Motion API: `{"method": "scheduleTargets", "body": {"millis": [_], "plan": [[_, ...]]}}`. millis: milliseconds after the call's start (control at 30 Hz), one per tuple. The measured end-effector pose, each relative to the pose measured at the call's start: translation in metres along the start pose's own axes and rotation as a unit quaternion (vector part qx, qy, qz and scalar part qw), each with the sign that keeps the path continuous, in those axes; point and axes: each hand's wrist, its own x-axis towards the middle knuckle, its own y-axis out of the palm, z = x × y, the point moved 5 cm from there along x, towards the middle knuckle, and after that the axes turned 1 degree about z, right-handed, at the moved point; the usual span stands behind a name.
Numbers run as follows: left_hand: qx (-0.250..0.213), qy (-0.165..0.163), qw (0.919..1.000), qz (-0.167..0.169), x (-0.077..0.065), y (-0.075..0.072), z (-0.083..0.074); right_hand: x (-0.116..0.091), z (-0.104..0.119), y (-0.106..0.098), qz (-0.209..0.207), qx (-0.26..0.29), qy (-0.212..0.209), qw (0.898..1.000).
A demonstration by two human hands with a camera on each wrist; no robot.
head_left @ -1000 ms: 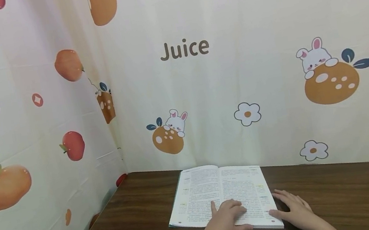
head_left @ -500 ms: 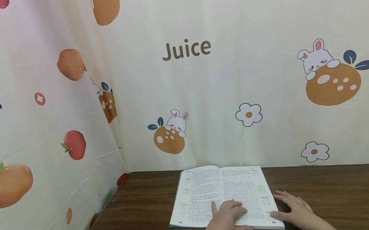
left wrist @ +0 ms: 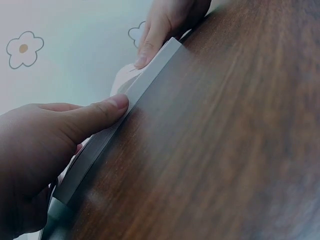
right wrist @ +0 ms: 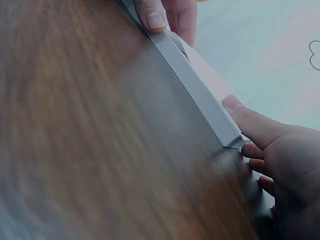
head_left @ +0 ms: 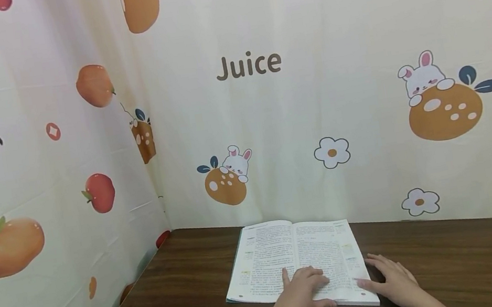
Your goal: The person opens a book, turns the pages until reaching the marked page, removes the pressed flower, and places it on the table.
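Note:
A thick book (head_left: 321,243) lies open on the dark wooden table, with printed text on both pages and a blue-green cover edge at its left. My left hand (head_left: 300,296) rests across the lower middle of the pages, fingers relaxed; its thumb (left wrist: 107,111) lies against the book's near edge. At the lower right corner is my right hand (head_left: 396,285). Its thumb (right wrist: 240,110) presses on the right page, while the other fingers (right wrist: 257,165) are beside the book's side edge, on the table. The right page bulges slightly near that thumb.
The brown wooden table (head_left: 177,301) extends to both sides of the book. Behind it hangs a pale curtain (head_left: 269,118) printed with rabbits, fruit, flowers and the word "Juice". Another printed curtain (head_left: 57,203) runs along the left side.
My right thumb has slid slightly left on the page, and the page beside it has buckled a little. The left hand stays in place. The head view has shifted slightly.

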Motion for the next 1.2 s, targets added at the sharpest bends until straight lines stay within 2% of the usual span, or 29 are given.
{"method": "scheduleTargets", "body": {"millis": [200, 367, 567, 667, 733, 867, 933, 1000, 1067, 1200], "plan": [[-0.006, -0.001, 1.0, -0.003, 0.0, 0.001, 0.0, -0.001, 0.001, 0.0, -0.013, -0.013, 0.0, 1.0], [-0.019, -0.011, 0.9995, -0.022, 0.0, -0.001, 0.001, 0.0, 0.001, 0.0, -0.008, 0.006, 0.012, 1.0], [-0.017, -0.037, 0.9959, -0.081, 0.0, -0.006, 0.002, -0.003, 0.002, -0.003, -0.007, 0.035, 0.02, 0.999], [-0.033, -0.045, 0.9897, -0.132, 0.0, -0.01, 0.004, -0.002, 0.002, -0.003, -0.009, 0.03, 0.019, 0.999], [-0.041, -0.042, 0.9823, -0.178, -0.001, -0.015, 0.005, -0.001, 0.003, -0.002, -0.008, 0.024, 0.018, 1.0], [-0.05, -0.031, 0.9605, -0.272, -0.004, -0.025, 0.008, 0.0, 0.002, -0.001, -0.006, 0.01, 0.017, 1.0], [-0.072, -0.036, 0.9497, -0.302, -0.006, -0.029, 0.011, 0.0, 0.002, -0.001, -0.005, 0.008, 0.018, 1.0], [-0.109, -0.055, 0.9392, -0.321, -0.007, -0.032, 0.017, 0.001, 0.002, -0.001, -0.004, 0.007, 0.019, 1.0], [-0.158, -0.08, 0.9251, -0.336, -0.008, -0.034, 0.025, 0.001, 0.001, -0.001, -0.003, 0.007, 0.021, 1.0], [-0.242, -0.12, 0.8885, -0.371, -0.012, -0.039, 0.044, 0.001, 0.001, 0.0, 0.0, 0.009, 0.027, 1.0]]}}
